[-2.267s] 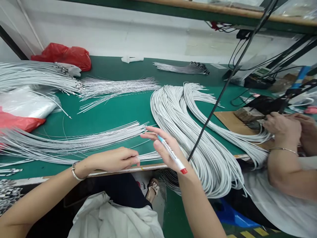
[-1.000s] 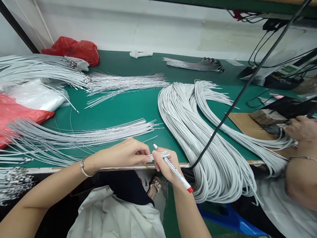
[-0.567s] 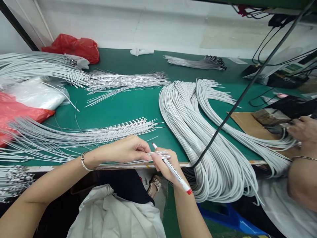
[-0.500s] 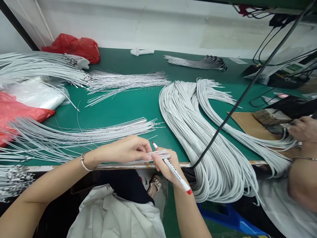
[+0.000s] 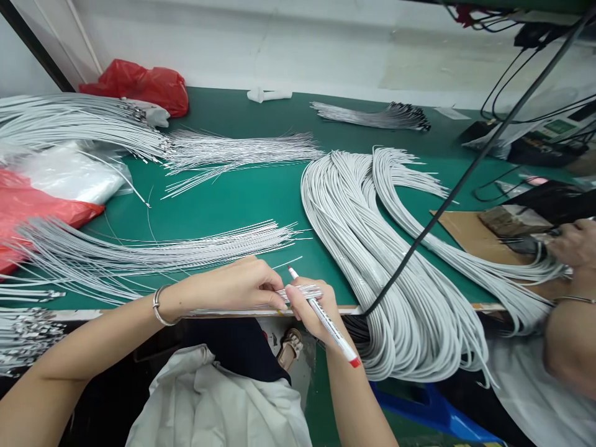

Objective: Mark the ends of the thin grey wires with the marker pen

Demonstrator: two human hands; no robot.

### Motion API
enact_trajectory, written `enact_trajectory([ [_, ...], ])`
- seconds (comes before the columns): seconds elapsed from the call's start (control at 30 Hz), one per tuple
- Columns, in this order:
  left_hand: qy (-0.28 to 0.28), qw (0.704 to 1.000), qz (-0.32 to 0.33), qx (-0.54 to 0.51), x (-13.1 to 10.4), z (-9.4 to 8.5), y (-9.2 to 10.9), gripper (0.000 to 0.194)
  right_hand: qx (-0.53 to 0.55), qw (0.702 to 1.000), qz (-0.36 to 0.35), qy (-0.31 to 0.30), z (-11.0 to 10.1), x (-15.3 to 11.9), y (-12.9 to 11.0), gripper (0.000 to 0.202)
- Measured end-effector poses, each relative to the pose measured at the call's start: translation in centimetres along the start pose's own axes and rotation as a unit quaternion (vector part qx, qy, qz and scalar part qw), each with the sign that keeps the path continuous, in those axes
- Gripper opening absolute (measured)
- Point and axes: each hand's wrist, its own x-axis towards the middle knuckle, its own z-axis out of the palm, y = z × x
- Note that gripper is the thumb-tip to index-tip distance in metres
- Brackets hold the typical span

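Close to the table's front edge, my left hand [image 5: 254,284] is closed round a small bunch of thin silvery wires [image 5: 310,289]. My right hand [image 5: 316,310] grips the tips of the same bunch between thumb and fingers. A white marker pen [image 5: 331,328] with a red end also rests in the right hand, slanting across the palm with its uncapped tip pointing up and away. Just beyond my hands, a spread of similar wires [image 5: 209,251] lies on the green table [image 5: 223,214].
Thick grey cable bundles [image 5: 367,242] hang over the front edge on the right. A black cord [image 5: 447,202] crosses in front of them. A co-worker's hand [image 5: 580,245] is at the far right. Red bags [image 5: 135,87] and more wires [image 5: 246,152] lie left and behind.
My left thumb has shifted slightly down and right along the wires. The right hand keeps the marker pen almost in place. The view has shifted a little.
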Motion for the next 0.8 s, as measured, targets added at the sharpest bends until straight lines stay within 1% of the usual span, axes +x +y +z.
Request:
enact_trajectory([
  [0.1,0.002,1.0,0.014,0.022,-0.1,0.1,0.6,0.032,0.001,1.0,-0.007,0.015,0.3,0.1,0.3,0.043],
  [0.2,0.005,1.0,-0.001,0.015,0.1,0.1,0.7,0.031,0.013,0.999,-0.003,0.035,0.5,0.2,0.8,0.044],
  [0.27,0.002,1.0,-0.017,-0.011,0.2,0.1,0.6,0.03,0.028,0.999,-0.001,0.047,0.3,0.2,1.1,0.044],
  [0.3,-0.001,0.999,-0.025,-0.032,0.3,0.0,0.5,0.029,0.035,0.998,-0.006,0.052,0.2,0.2,1.2,0.041],
  [0.37,-0.011,0.996,-0.043,-0.082,0.4,-0.4,0.2,0.028,0.038,0.996,-0.027,0.074,-0.3,-0.2,1.5,0.027],
  [0.4,-0.016,0.993,-0.052,-0.108,0.5,-0.6,0.1,0.028,0.026,0.994,-0.038,0.095,-0.6,-0.4,1.6,0.019],
  [0.43,-0.019,0.989,-0.061,-0.131,0.5,-0.8,0.0,0.028,0.004,0.991,-0.045,0.122,-0.8,-0.7,1.6,0.018],
  [0.5,-0.027,0.984,-0.07,-0.159,0.6,-1.3,-0.2,0.028,-0.059,0.982,-0.049,0.17,-1.2,-1.3,1.6,0.033],
  [0.53,-0.029,0.983,-0.071,-0.166,0.6,-1.5,-0.2,0.028,-0.091,0.977,-0.053,0.183,-1.3,-1.6,1.6,0.039],
  [0.63,-0.031,0.983,-0.072,-0.169,0.8,-1.8,-0.3,0.026,-0.149,0.97,-0.089,0.171,-1.2,-1.9,1.4,0.049],
  [0.7,-0.03,0.983,-0.077,-0.167,0.9,-1.8,-0.3,0.026,-0.158,0.966,-0.117,0.168,-1.0,-1.8,1.3,0.052],
  [0.8,-0.034,0.982,-0.083,-0.167,1.2,-1.6,-0.5,0.026,-0.161,0.96,-0.14,0.184,-0.8,-1.5,1.3,0.055],
])
